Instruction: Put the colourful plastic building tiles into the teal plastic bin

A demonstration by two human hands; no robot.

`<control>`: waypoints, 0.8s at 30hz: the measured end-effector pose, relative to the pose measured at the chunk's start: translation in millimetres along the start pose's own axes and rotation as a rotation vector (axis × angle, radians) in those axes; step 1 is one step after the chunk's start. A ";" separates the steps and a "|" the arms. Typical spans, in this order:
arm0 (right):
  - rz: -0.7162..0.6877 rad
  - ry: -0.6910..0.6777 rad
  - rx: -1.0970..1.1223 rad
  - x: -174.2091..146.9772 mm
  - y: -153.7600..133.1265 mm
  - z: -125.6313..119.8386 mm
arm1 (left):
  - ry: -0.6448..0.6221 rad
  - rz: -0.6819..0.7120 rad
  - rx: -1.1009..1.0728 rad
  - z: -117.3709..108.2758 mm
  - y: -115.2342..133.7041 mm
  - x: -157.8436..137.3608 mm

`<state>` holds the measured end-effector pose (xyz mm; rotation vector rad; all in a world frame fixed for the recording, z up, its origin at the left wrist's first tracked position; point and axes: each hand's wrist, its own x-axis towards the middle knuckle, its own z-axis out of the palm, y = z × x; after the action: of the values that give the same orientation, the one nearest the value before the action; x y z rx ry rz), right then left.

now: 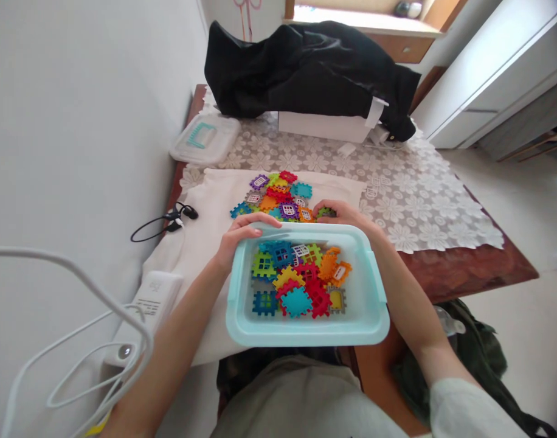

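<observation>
White cloth [214, 201] covers the table, catching spilled tiles [278, 196]; both hands, left hand [239, 236] and right hand [346, 214], clamp the bin [367, 316] at its far rim, steadying its load.

A plain white wall [78, 121] stands left of the brown wooden surface [479, 267]. White cabinets [497, 79] stand on the right, above a pale tiled floor [525, 328]; daylight comes from a wooden-framed window [351, 12].

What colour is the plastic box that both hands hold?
The box is light turquoise-blue, best seen in the head view.
</observation>
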<state>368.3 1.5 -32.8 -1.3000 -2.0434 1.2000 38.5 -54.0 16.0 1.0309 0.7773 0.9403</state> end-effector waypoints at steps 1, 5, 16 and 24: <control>-0.016 0.019 0.003 1.5 2.4 0.6 | 0.003 -0.001 -0.009 -0.1 -0.4 0.1; -0.083 0.180 -0.066 9.8 13.1 4.6 | 0.001 -0.012 -0.020 -0.5 -0.8 1.0; -0.106 0.370 -0.568 15.9 14.4 16.6 | -0.007 -0.011 -0.016 0.5 -1.1 -0.8; -0.286 0.031 -0.463 6.7 -6.8 32.3 | -0.025 -0.015 -0.017 -0.3 1.6 2.2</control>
<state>338.3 -7.9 -44.7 -1.1453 -2.4732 0.5978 38.7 -51.6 17.2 1.0185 0.7544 0.9181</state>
